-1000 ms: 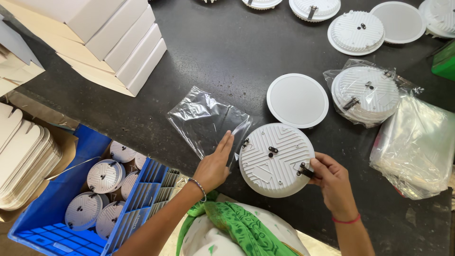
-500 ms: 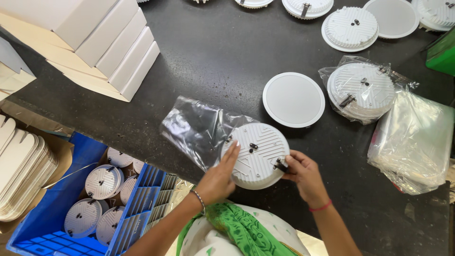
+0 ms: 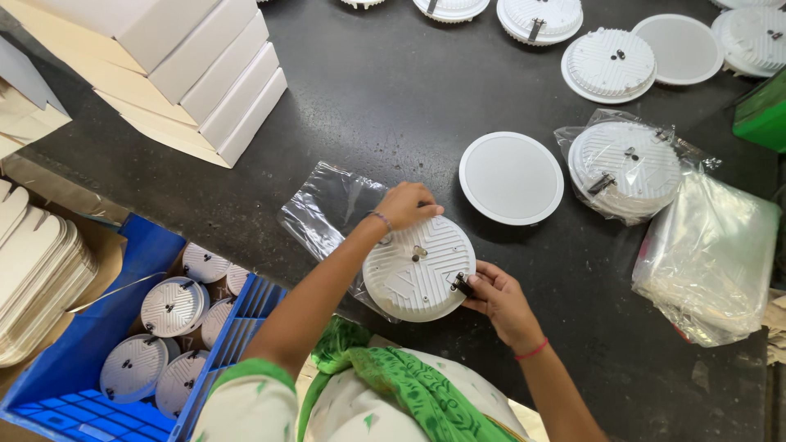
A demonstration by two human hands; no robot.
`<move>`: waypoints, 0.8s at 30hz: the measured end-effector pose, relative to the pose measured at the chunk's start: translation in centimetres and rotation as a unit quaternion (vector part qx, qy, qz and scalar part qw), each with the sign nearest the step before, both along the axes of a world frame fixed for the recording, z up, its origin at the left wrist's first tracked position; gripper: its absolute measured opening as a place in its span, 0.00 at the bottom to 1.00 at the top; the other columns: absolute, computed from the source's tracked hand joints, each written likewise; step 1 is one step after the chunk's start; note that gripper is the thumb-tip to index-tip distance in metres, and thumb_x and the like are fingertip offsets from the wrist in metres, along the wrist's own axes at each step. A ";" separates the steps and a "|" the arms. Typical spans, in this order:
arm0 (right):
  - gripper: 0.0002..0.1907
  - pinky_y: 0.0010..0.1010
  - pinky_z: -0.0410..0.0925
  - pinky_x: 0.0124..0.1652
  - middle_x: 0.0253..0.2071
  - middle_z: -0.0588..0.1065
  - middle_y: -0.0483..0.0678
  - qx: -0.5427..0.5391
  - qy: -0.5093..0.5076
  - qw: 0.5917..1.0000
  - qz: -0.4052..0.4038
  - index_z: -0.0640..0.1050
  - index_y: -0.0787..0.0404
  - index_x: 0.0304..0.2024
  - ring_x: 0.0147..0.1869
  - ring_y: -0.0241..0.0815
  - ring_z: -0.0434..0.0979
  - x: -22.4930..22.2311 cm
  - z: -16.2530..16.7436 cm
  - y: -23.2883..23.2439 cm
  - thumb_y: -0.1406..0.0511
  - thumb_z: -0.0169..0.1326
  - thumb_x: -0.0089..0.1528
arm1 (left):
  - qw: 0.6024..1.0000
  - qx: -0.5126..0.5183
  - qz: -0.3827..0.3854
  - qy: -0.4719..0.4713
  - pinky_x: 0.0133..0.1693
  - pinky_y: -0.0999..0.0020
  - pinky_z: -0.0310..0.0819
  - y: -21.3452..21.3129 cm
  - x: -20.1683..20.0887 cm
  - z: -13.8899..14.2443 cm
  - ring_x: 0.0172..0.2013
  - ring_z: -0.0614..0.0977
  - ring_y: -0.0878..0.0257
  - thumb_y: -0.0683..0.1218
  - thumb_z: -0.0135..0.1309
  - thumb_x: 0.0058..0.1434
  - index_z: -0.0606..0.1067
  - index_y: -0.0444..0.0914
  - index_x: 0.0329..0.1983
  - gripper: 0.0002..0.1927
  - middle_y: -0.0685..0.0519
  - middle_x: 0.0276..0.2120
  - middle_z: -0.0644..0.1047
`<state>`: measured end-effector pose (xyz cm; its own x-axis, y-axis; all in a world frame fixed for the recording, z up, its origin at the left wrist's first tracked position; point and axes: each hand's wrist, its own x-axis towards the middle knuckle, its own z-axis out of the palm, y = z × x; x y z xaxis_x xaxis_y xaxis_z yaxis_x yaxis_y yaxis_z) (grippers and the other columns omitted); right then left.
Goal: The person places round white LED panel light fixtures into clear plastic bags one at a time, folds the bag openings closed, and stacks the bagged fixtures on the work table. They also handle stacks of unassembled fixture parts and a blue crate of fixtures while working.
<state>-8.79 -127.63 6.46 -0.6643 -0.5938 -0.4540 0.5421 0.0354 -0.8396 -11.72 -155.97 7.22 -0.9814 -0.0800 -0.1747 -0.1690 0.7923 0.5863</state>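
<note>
My two bare hands, arms and the clothes I have on.

My left hand has a thin beaded bracelet at the wrist; my right hand has a narrow red thread band around its wrist. Both forearms are bare to above the elbow. My top is off-white with small green motifs, and the short sleeve on my left arm ends in a green border. A bright green patterned scarf drapes in folds across my chest.
</note>
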 end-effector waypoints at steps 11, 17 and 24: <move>0.13 0.36 0.76 0.49 0.47 0.79 0.49 -0.055 0.055 0.993 -0.090 0.74 0.71 0.52 0.49 0.39 0.81 2.2 -1.6 -2.0 0.70 0.49 0.65 | 0.959 -0.054 -0.125 0.250 0.64 0.57 0.66 12.9 2.4 1.9 0.49 0.81 0.56 0.49 0.64 0.53 0.83 0.42 0.26 0.06 0.52 0.34 0.83; 0.15 0.37 0.75 0.50 0.50 0.79 0.51 -0.057 0.007 0.990 -0.130 0.74 0.68 0.55 0.50 0.40 0.80 3.6 0.0 -2.8 0.69 0.48 0.67 | 0.897 0.040 0.193 0.395 0.61 0.53 0.60 7.8 12.8 5.1 0.61 0.70 0.45 0.56 0.66 0.55 0.71 0.33 0.53 0.31 0.36 0.58 0.73; 0.17 0.40 0.74 0.51 0.51 0.78 0.52 -0.053 -0.009 0.986 -0.159 0.70 0.68 0.58 0.50 0.41 0.79 4.8 1.0 -4.2 0.70 0.49 0.66 | 0.789 0.469 0.396 -0.026 0.30 0.65 0.79 5.4 19.7 0.4 0.26 0.83 0.62 0.52 0.64 0.56 0.65 0.36 0.48 0.26 0.46 0.36 0.81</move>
